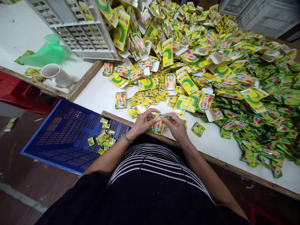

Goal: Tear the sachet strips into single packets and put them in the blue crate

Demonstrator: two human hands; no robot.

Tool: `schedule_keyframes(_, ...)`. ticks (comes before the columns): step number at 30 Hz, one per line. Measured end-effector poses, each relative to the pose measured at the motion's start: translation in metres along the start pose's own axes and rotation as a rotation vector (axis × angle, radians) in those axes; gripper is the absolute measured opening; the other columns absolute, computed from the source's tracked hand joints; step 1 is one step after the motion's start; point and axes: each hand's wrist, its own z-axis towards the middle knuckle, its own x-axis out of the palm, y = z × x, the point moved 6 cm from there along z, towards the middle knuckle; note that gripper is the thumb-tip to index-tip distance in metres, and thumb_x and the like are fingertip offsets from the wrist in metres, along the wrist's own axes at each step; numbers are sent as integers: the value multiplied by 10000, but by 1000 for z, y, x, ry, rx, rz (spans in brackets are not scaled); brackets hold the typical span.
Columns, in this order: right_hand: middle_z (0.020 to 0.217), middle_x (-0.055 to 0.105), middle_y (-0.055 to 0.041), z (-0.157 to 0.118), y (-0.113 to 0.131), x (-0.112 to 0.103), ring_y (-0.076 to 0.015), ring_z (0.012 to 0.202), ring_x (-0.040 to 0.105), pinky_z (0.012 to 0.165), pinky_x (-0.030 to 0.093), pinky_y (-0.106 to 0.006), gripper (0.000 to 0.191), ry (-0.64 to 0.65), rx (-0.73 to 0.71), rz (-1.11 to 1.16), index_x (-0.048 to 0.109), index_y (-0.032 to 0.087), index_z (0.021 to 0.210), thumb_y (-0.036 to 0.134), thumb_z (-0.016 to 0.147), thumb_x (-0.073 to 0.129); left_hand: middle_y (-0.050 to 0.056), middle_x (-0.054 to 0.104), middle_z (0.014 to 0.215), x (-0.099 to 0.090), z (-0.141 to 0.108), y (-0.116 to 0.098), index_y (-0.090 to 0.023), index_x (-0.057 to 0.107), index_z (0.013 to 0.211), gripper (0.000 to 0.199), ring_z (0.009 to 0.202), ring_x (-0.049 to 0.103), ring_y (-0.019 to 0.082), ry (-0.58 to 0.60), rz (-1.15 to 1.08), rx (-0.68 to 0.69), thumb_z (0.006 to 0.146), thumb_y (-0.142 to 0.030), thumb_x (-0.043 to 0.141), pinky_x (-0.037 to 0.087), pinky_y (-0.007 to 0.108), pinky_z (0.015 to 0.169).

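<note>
Centre frame: left hand [142,122] and right hand [176,125] both pinching one small yellow box [158,126]; one blue crate [58,131] lower left.

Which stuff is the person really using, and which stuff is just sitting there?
In use:
left hand
right hand
small yellow box
green sachets
flat yellow boxes
blue crate

Lying about:
white cup
green bag
white rack

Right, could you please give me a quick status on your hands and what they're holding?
Both hands, left hand and right hand, gripping one small yellow box at the table edge. Loose green sachets beside right hand. Nothing blocking.
</note>
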Motion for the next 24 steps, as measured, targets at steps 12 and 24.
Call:
schedule_keyframes(12, 798, 721, -30, 23, 13, -8, -197, 727, 652, 713, 527, -346, 334, 125, 36, -57, 699, 224, 1015, 477, 799, 677, -78, 494, 589, 2, 3, -4, -179, 537, 1009, 425, 487, 401, 49, 55, 25, -52, 742, -421, 763, 263, 183, 486)
schedule_keyframes(24, 649, 704, -14, 44, 27, -8, -119, 568, 560, 555, 420, -255, 269, 363, 215, -81, 763, 174, 755, 439, 717, 730, -58, 627, 695, 4, 0, -3, -218, 387, 1093, 590, 568, 540, 69, 79, -94, -134, 702, -393, 792, 352, 170, 539)
